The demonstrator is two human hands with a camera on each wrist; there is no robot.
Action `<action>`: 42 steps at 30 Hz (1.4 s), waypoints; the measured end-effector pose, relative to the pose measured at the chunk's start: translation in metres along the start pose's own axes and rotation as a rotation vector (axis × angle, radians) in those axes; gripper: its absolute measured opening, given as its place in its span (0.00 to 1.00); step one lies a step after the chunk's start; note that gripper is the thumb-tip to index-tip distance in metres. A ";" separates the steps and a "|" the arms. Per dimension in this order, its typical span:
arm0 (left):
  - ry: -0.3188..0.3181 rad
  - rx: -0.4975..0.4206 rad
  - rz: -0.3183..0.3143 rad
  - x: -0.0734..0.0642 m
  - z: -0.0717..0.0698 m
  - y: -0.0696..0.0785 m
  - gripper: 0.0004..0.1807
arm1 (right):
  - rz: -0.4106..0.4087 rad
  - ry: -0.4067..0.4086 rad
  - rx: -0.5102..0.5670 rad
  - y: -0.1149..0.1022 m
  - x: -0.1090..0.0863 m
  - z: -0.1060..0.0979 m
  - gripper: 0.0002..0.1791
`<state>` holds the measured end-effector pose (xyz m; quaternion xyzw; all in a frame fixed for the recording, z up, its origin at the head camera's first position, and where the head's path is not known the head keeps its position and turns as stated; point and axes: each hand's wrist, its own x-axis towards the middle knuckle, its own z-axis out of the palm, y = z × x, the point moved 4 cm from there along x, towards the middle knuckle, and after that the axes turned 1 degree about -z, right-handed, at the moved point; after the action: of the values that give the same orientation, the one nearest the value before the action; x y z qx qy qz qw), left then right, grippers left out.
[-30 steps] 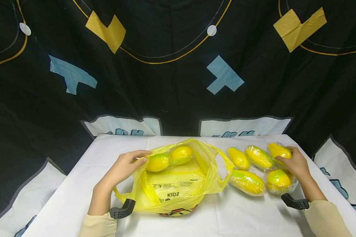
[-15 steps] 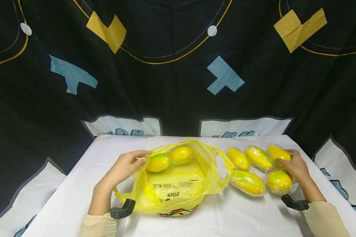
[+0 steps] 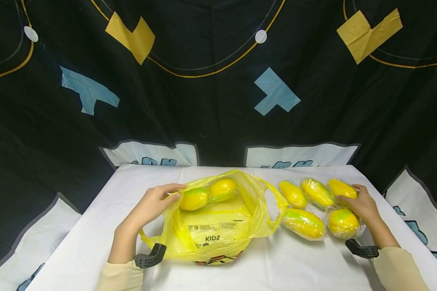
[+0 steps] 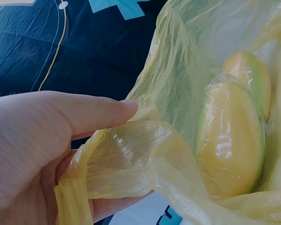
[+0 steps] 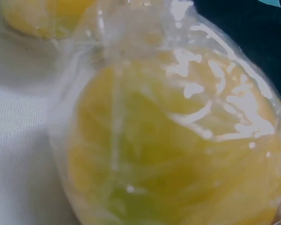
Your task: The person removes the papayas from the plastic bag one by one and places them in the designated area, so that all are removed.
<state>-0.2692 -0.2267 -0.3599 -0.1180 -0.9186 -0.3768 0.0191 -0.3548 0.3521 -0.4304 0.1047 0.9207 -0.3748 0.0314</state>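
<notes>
My left hand (image 3: 156,204) holds the rim of a yellow plastic bag (image 3: 218,226) that lies with its mouth spread. In the left wrist view, the thumb and fingers pinch the crumpled plastic. Two mangoes (image 4: 230,140) rest inside, at least one in clear wrap. On the table's right, my right hand (image 3: 364,206) grips a wrapped mango (image 3: 340,188) at its right end, thumb on the near side and fingers on the far side. Just below it sits another wrapped mango (image 3: 343,223), which fills most of the right wrist view; no fingers are clearly visible there.
Three more wrapped mangoes, including one (image 3: 304,223) near the bag handle (image 3: 276,202), lie between the bag and my right hand. A white cloth covers the table (image 3: 276,262). Behind it hangs a dark curtain (image 3: 204,121) with taped-on shapes.
My right hand and the mango it grips have shifted very slightly toward me. The mango below moved a little too. My left hand and the bag stay put.
</notes>
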 end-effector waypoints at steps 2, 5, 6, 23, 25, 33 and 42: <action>-0.001 -0.004 0.005 0.000 0.000 0.000 0.19 | 0.003 -0.003 -0.003 0.000 0.000 0.000 0.54; -0.002 -0.007 0.012 0.000 0.000 0.001 0.19 | 0.003 0.003 -0.015 0.000 -0.001 -0.002 0.54; -0.002 -0.007 0.012 0.000 0.000 0.001 0.19 | 0.002 0.008 -0.017 -0.001 -0.002 -0.002 0.55; -0.011 0.003 -0.005 0.001 0.000 -0.001 0.19 | -0.041 0.177 -0.012 -0.026 -0.017 -0.012 0.46; -0.010 0.002 -0.004 0.001 0.001 -0.002 0.19 | -0.065 0.200 -0.008 -0.033 -0.021 -0.013 0.45; -0.008 0.002 0.000 0.001 0.001 -0.002 0.19 | -0.191 0.195 0.075 -0.063 -0.035 -0.009 0.45; -0.007 -0.002 0.001 0.001 0.002 0.000 0.19 | -0.359 0.157 0.106 -0.088 -0.044 0.006 0.50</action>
<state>-0.2702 -0.2251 -0.3614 -0.1200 -0.9182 -0.3773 0.0159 -0.3311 0.2788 -0.3686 -0.0309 0.9032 -0.4129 -0.1132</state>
